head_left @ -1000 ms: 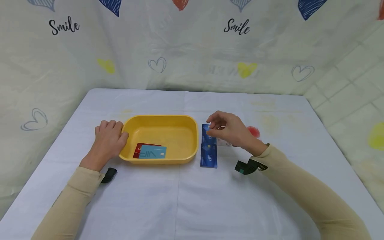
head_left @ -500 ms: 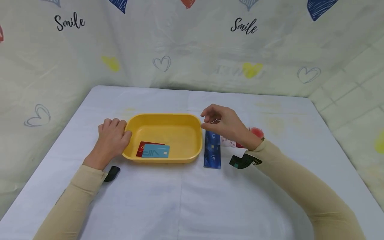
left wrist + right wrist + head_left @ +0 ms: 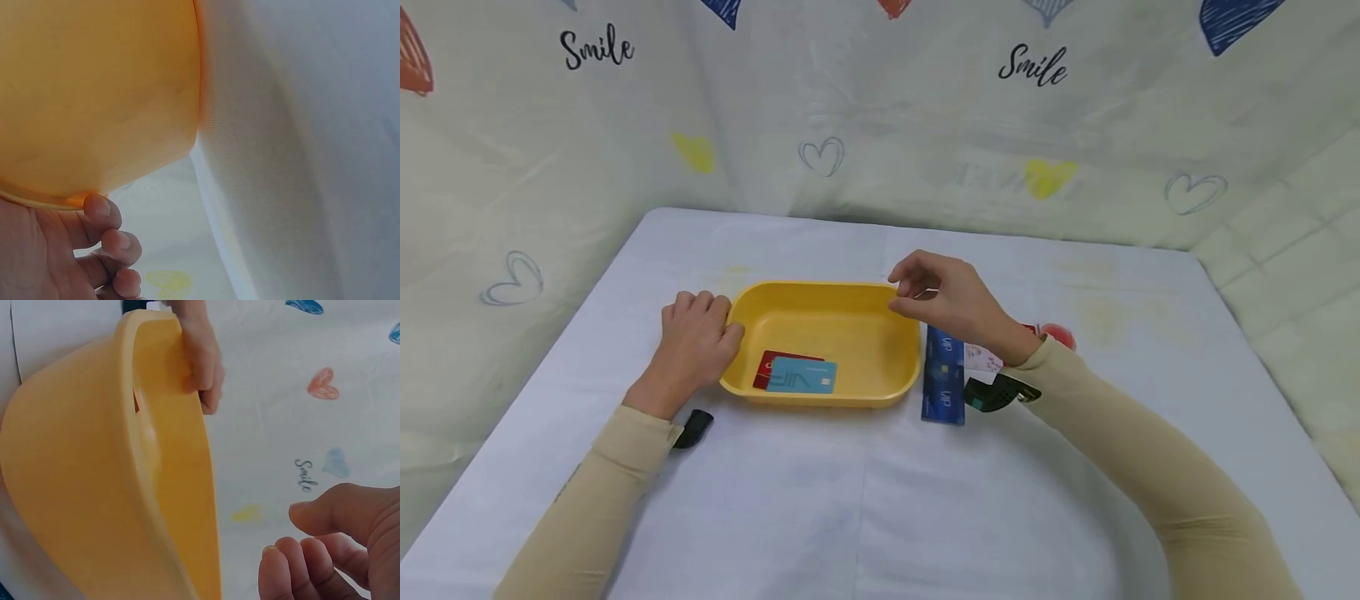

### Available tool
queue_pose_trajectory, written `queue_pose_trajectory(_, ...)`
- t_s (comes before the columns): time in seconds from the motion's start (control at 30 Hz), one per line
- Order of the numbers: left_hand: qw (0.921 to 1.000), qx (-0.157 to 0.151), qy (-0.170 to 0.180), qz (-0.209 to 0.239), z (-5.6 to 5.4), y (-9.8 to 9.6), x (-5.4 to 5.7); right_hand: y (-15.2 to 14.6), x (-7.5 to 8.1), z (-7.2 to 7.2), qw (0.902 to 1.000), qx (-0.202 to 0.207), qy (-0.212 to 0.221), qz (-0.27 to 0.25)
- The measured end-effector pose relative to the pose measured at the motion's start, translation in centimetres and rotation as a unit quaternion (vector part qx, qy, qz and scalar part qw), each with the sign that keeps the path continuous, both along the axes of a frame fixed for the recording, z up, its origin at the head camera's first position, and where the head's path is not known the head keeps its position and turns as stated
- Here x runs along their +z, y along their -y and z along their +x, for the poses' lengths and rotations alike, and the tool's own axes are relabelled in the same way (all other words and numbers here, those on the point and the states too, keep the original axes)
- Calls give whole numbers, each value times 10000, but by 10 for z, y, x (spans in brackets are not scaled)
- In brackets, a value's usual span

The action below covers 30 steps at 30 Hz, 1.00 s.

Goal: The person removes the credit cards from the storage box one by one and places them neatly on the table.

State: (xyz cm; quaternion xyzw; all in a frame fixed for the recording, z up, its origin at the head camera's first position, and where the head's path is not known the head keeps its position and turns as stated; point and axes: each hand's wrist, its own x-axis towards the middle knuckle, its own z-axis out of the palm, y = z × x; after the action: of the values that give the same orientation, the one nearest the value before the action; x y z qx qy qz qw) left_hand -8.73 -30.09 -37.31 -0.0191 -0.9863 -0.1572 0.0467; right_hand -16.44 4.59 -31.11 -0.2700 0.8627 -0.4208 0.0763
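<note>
My left hand [image 3: 694, 350] grips the left rim of a yellow plastic tub [image 3: 820, 312], thumb over the edge; in the left wrist view its fingertips [image 3: 122, 244] curl beneath the rim. Inside the tub lie a light-blue card [image 3: 802, 377] and a red card [image 3: 762, 372] partly under it. Above the tub's right rim hovers my right hand [image 3: 958, 300], fingers loosely bent. Its thumb and fingers stand apart in the right wrist view, with nothing between them. Dark blue VIP cards [image 3: 943, 398] lie end to end just right of the tub, below that hand.
Partly hidden by the right wrist are a pale flowered card [image 3: 981, 362] and a round red item [image 3: 1058, 336] whose kind I cannot tell. A white cloth [image 3: 820, 500] covers the table. Behind it hangs a sheet [image 3: 737, 92] printed with hearts and "Smile".
My right hand has moved left and slightly away from me, from over the blue cards to the tub's right rim. The left hand keeps its grip. The head view has shifted a little.
</note>
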Motion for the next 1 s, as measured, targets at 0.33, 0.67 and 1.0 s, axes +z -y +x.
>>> queue_pose_trajectory(0.33,10000,33,-59,-6,-1,1,-1,23,-3,-8,9998,199,-42,-55)
queue_pose_trajectory(0.67,10000,49,12,-86,-2,0,0,41,-4,-14,9989,436,-115,-94)
queue_pose_trajectory(1.0,9999,70,-20,-80,-2,0,-1,57,-1,-19,9982,553,-172,-152)
